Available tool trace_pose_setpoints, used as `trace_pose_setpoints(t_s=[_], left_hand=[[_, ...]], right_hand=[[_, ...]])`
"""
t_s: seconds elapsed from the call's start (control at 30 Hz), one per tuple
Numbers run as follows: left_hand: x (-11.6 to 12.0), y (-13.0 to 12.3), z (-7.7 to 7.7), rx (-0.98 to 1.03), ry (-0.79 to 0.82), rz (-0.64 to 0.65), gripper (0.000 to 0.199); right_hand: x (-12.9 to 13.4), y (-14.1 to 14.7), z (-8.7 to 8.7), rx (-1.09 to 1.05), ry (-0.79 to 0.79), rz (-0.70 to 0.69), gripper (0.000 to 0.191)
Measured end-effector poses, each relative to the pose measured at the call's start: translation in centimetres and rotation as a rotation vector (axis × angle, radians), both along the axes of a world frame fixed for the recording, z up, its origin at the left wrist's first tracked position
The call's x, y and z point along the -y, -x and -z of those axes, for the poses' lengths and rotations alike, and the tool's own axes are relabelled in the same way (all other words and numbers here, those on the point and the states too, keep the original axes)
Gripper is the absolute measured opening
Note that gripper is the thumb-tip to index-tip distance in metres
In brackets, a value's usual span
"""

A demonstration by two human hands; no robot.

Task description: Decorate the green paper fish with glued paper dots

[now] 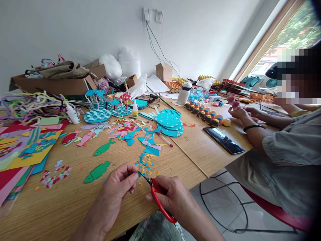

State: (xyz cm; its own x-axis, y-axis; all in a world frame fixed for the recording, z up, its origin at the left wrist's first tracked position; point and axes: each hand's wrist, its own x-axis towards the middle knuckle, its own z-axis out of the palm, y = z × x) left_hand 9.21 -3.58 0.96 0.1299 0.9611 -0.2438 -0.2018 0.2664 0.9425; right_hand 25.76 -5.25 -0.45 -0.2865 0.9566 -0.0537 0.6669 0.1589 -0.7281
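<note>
My right hand (170,194) is wrapped round the red handles of a pair of scissors (160,206), whose dark blades point up and left. The blade tips reach the fingertips of my left hand (122,184). Thumb and forefinger of that hand are pinched together; anything between them is too small to make out. Beyond my left hand, a green paper fish (97,171) lies on the table, and a second green fish (104,147) lies farther back. Small blue and yellow paper scraps (145,163) are scattered just past the scissors.
Coloured paper sheets (37,147) are stacked at the left. Blue paper discs (168,120), a wooden stick (189,156) and a phone (223,140) lie towards the right. A person in grey (293,144) sits at the right, hands over the table.
</note>
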Motion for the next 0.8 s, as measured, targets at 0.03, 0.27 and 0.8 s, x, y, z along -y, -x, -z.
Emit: trace_pose_setpoints(t_s=[0.03, 0.27, 0.8], left_hand=[[0.0, 0.0, 0.0, -0.005, -0.007, 0.007, 0.014], [0.2, 0.1, -0.2, -0.006, 0.012, 0.049, 0.012], [0.1, 0.1, 0.0, 0.021, 0.001, 0.035, 0.012]], right_hand=[[0.0, 0.0, 0.0, 0.001, 0.007, 0.003, 0.039], [0.0, 0.3, -0.4, -0.032, 0.075, 0.009, 0.037], [0.1, 0.4, -1.0, -0.013, 0.080, -0.020, 0.031]])
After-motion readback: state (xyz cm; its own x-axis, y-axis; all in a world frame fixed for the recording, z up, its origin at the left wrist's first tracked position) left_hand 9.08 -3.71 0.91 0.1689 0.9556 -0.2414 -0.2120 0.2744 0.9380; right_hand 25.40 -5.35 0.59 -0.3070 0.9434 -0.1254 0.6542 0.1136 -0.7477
